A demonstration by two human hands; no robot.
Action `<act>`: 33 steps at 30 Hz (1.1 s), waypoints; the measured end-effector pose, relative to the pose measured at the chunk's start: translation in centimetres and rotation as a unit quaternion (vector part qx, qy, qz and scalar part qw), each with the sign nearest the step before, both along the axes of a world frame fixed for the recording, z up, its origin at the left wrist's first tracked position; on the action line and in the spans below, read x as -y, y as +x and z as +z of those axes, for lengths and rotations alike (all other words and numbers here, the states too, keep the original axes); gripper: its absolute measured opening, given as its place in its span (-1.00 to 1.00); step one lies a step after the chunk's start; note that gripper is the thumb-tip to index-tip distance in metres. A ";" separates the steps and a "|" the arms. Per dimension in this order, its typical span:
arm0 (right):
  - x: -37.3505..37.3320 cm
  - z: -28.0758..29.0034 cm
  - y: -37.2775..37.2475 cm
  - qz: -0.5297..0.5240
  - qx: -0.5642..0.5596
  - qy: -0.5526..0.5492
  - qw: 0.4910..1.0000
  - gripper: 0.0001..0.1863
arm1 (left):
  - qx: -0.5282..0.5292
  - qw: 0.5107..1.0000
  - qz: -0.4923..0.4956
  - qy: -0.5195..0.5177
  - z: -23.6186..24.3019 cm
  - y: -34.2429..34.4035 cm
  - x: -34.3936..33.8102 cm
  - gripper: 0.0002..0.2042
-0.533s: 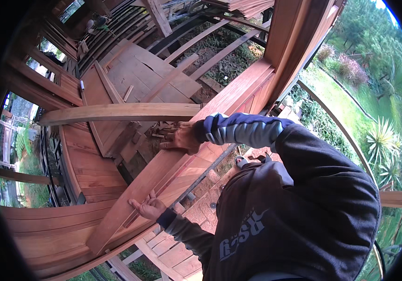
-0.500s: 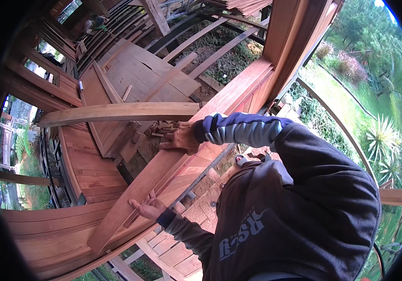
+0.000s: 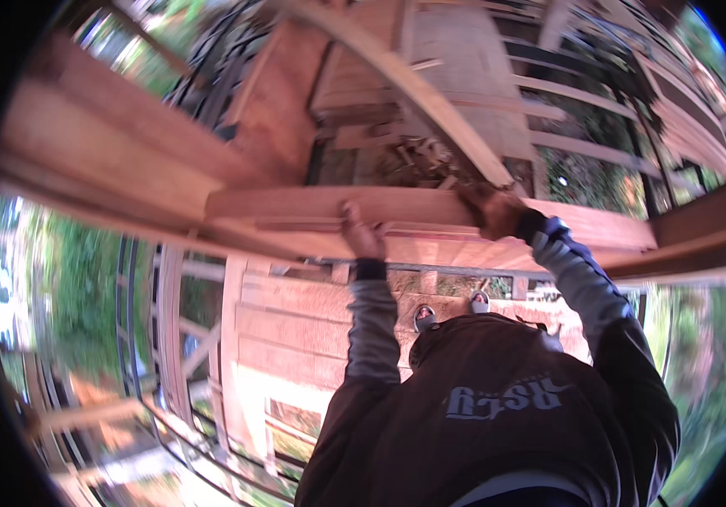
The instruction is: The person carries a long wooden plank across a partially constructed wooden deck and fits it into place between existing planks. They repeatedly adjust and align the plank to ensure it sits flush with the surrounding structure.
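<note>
A long reddish wooden board runs across in front of me along the top of a low panelled wall. My left hand grips its near edge, with fingertips up against the board's face. To the right, my right hand is closed over the board from above, its fingers blurred and partly shaded. The near end of a slim curved beam comes down just beside the right hand. The board's left end lies by a wide wooden rail.
Wood scraps lie beyond the board. Behind are large planks and spaced joists. A wooden post stands at the board's right end. Below me is a plank floor, with black railing bars on the left.
My view has swung round, so the board now lies nearly level across it. My left hand has closed on the board's near edge; my right hand stays on the board, near the beam's end.
</note>
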State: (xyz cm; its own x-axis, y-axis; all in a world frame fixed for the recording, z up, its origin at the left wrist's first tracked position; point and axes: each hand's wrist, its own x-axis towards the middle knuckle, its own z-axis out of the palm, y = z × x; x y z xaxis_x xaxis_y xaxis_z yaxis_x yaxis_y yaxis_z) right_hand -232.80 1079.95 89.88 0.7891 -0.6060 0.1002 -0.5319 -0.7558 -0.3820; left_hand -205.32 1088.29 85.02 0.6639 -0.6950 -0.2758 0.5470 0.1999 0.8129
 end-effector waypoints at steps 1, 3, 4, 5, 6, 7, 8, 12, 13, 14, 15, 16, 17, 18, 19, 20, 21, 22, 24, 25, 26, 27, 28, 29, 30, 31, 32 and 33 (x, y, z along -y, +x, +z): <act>-0.7 1.8 0.1 -0.027 -0.071 -0.019 0.997 -0.08 | -0.064 0.996 -0.018 -0.052 -0.2 -0.2 0.4 -0.53; -0.1 1.0 0.7 -0.039 -0.108 0.000 0.993 -0.09 | -0.082 0.995 0.003 -0.057 0.4 -0.5 0.6 -0.48; 0.3 0.6 0.9 -0.012 -0.090 -0.008 0.996 -0.06 | -0.102 0.993 0.008 -0.065 0.4 -0.5 0.5 -0.47; 0.7 0.2 1.3 0.011 -0.071 -0.015 0.997 -0.04 | -0.096 0.993 0.010 -0.066 0.2 -0.2 0.4 -0.48; 0.8 -0.3 1.5 0.023 -0.063 -0.017 0.998 -0.02 | -0.090 0.994 0.008 -0.066 -0.1 0.0 0.3 -0.49; 0.9 -0.6 1.5 0.034 -0.053 -0.022 0.998 -0.01 | -0.081 0.995 0.001 -0.066 -0.2 0.1 0.3 -0.49; 1.0 -1.0 1.6 0.036 -0.054 -0.023 0.998 0.00 | -0.073 0.995 0.009 -0.066 -1.5 0.3 0.5 -0.52; 1.6 -2.4 1.4 0.025 -0.093 -0.018 0.995 0.02 | -0.096 0.994 -0.018 -0.042 -2.5 0.5 0.7 -0.56; 1.8 -2.8 1.4 0.019 -0.110 -0.012 0.994 0.02 | -0.106 0.994 -0.014 -0.034 -2.6 0.4 0.7 -0.58; 2.0 -2.9 1.4 0.018 -0.120 -0.008 0.993 0.03 | -0.116 0.993 -0.010 -0.024 -2.7 0.3 0.8 -0.60; 2.0 -3.0 1.6 0.017 -0.129 -0.003 0.991 0.03 | -0.119 0.993 0.000 -0.023 -2.6 0.2 0.9 -0.61; 2.0 -3.1 1.7 0.015 -0.138 0.002 0.990 0.04 | -0.122 0.992 0.010 -0.021 -2.3 0.1 1.0 -0.62; 2.1 -2.9 1.9 0.027 -0.130 -0.010 0.991 0.04 | -0.125 0.992 0.020 -0.019 -2.1 -0.1 1.0 -0.63; 2.3 -2.5 2.1 0.038 -0.121 -0.021 0.992 0.03 | -0.120 0.993 0.016 -0.010 -2.0 0.0 1.0 -0.62; 2.4 -2.4 2.2 0.049 -0.111 -0.033 0.992 0.03 | -0.115 0.993 0.011 0.000 -2.0 0.1 1.0 -0.61; 2.5 -2.6 2.1 0.045 -0.115 -0.032 0.992 0.03 | -0.110 0.994 0.006 0.009 -2.0 0.2 1.0 -0.60; 2.2 -2.7 1.8 0.043 -0.121 -0.029 0.991 0.02 | -0.103 0.995 0.001 0.007 -2.3 0.3 0.9 -0.60; 1.8 -2.7 1.6 0.041 -0.128 -0.027 0.991 0.02 | -0.096 0.995 -0.005 0.004 -2.6 0.6 1.1 -0.59; 1.7 -2.1 1.9 0.037 -0.152 0.007 0.988 0.01 | -0.096 0.995 -0.006 0.004 -2.6 0.5 1.1 -0.58; 1.4 -2.0 1.8 0.038 -0.151 0.004 0.988 -0.01 | -0.102 0.995 -0.002 0.006 -2.1 0.3 1.1 -0.57; 2.1 -1.8 2.5 0.040 -0.142 -0.008 0.989 -0.02 | -0.108 0.994 0.002 0.008 -1.7 0.2 1.1 -0.57; 1.9 -1.6 2.7 0.038 -0.156 -0.007 0.987 -0.02 | -0.112 0.994 -0.003 0.008 -1.8 0.2 1.1 -0.57; 1.8 -1.3 2.9 0.036 -0.170 -0.007 0.985 -0.02 | -0.116 0.993 -0.007 0.008 -1.9 0.3 1.0 -0.57; 1.7 -1.1 3.0 0.035 -0.183 -0.007 0.983 -0.02 | -0.120 0.993 -0.012 0.007 -1.9 0.4 1.0 -0.56; 1.8 -1.6 2.8 0.029 -0.166 -0.016 0.986 -0.03 | -0.118 0.993 -0.011 0.009 -1.9 0.5 1.0 -0.57; 1.9 -2.7 2.3 0.021 -0.150 -0.026 0.988 -0.03 | -0.117 0.993 -0.011 0.010 -1.7 0.4 1.0 -0.57; 1.9 -3.2 1.8 0.015 -0.133 -0.036 0.990 -0.03 | -0.115 0.993 -0.011 0.010 -1.6 0.3 1.0 -0.57; 1.6 -3.1 1.8 0.012 -0.117 -0.020 0.993 -0.05 | -0.118 0.993 -0.014 0.007 -2.5 0.5 1.0 -0.57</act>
